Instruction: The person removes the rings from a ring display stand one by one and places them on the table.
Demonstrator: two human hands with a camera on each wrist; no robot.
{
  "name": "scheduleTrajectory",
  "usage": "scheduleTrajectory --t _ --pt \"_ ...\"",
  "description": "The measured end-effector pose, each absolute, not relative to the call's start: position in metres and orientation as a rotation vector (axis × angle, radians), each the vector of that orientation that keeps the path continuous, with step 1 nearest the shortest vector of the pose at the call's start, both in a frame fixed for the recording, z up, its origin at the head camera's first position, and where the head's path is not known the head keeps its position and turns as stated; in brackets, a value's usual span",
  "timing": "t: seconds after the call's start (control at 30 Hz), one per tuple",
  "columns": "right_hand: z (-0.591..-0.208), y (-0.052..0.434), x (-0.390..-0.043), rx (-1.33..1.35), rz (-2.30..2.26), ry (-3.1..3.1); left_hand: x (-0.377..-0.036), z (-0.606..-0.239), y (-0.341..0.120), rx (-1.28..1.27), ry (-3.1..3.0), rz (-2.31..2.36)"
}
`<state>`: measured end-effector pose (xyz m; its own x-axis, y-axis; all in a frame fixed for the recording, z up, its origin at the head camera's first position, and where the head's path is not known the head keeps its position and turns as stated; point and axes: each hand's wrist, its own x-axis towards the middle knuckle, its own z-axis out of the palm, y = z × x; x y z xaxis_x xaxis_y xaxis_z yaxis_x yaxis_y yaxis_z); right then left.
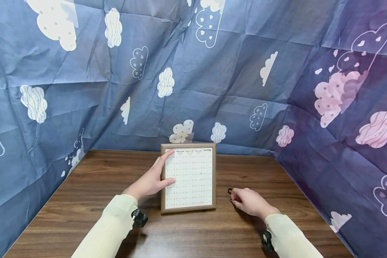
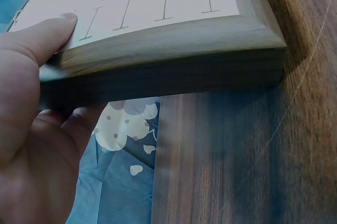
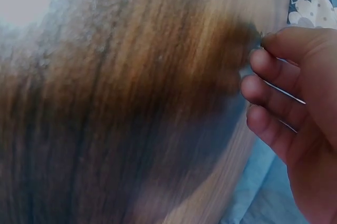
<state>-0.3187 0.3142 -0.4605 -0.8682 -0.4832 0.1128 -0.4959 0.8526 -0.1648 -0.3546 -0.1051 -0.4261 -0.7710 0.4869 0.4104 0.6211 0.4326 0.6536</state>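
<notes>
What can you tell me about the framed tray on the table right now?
The tray is a shallow rectangle with a brown wood-look frame around a white insert ruled into a grid of small slots. Whether any slot is filled cannot be told. It lies flat near the table's far edge, long side pointing away from the person. The left hand rests on its left side, thumb on the insert, index finger reaching the far left corner. The right hand is apart from it.
</notes>
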Motion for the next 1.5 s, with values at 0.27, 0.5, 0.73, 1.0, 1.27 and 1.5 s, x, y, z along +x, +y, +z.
scheduleTrajectory --t 0.27,0.5,0.73,1.0,1.27,1.5 --pt "-0.462 0.313 -0.317 0.727 0.248 -2.983 -0.355 -0.427 -0.105 -0.977 -2.518 -1.249" --pt "-0.460 0.310 -0.318 0.619 0.298 -2.941 -0.355 -0.427 -0.105 -0.983 -2.510 -1.241" --pt "-0.452 0.301 -0.319 0.625 0.355 -2.783 -0.354 -0.427 -0.104 -0.983 -2.512 -1.243" --pt "-0.438 0.282 -0.318 0.643 0.416 -2.571 -0.354 -0.427 -0.105 -0.978 -2.515 -1.242" --pt "-0.426 0.261 -0.319 0.653 0.496 -2.463 -0.354 -0.426 -0.105 -0.982 -2.525 -1.251" --pt "-0.420 0.246 -0.323 0.638 0.557 -2.408 -0.354 -0.427 -0.106 -0.982 -2.521 -1.245"
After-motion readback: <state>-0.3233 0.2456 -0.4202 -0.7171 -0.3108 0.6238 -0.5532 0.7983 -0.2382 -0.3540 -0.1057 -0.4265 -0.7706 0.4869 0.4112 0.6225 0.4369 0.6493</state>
